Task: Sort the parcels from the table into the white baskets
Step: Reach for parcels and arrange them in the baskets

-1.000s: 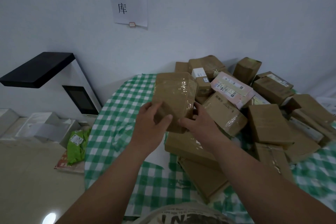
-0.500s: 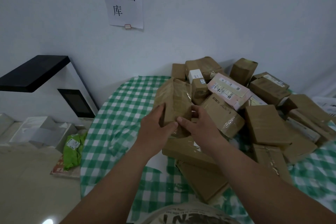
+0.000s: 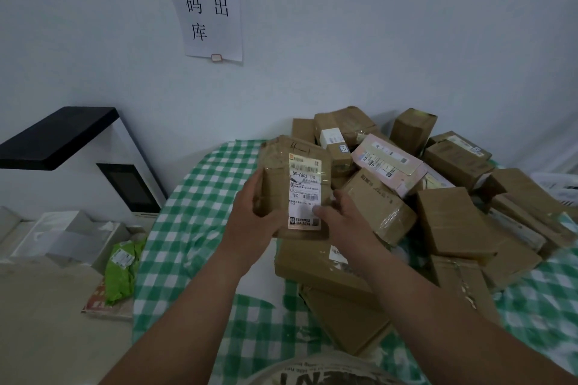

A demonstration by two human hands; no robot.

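Observation:
Both my hands hold a brown taped parcel (image 3: 278, 178) upright above the green checked table (image 3: 200, 228). Its white shipping label faces me. My left hand (image 3: 253, 219) grips the parcel's left side, thumb on the front. My right hand (image 3: 341, 222) holds its lower right corner, thumb on the label. Behind and to the right lies a heap of several brown cardboard parcels (image 3: 450, 222), with a pink and white box (image 3: 387, 162) on top. No white basket can be made out for certain.
A white machine with a black top (image 3: 62, 134) and dark screen stands at the left. A green bag (image 3: 122, 266) and white boxes (image 3: 62, 234) lie on the floor beside the table. A paper sign (image 3: 209, 3) hangs on the wall.
The parcel has been turned in my hands, so its label side now faces me instead of the plain taped side. Both hands shifted their grip lower around it.

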